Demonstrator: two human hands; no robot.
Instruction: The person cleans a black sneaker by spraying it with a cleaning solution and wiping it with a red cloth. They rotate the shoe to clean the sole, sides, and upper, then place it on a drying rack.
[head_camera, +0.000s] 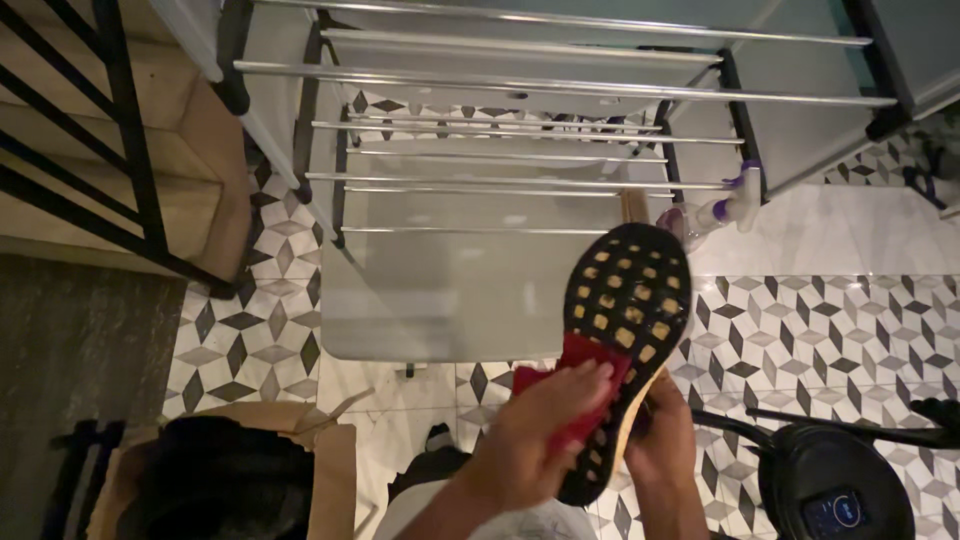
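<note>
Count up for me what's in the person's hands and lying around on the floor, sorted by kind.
Shoes: 1, black sole up, held by the right hand
Red cloths: 1, under the left hand
Spray bottles: 1
Drying racks: 1
Cardboard boxes: 1
Round black devices: 1
Total: 6

Open brown cardboard box (330, 470) bottom left; small blue-lit screen (838, 512) on round black device (800, 470) bottom right
</note>
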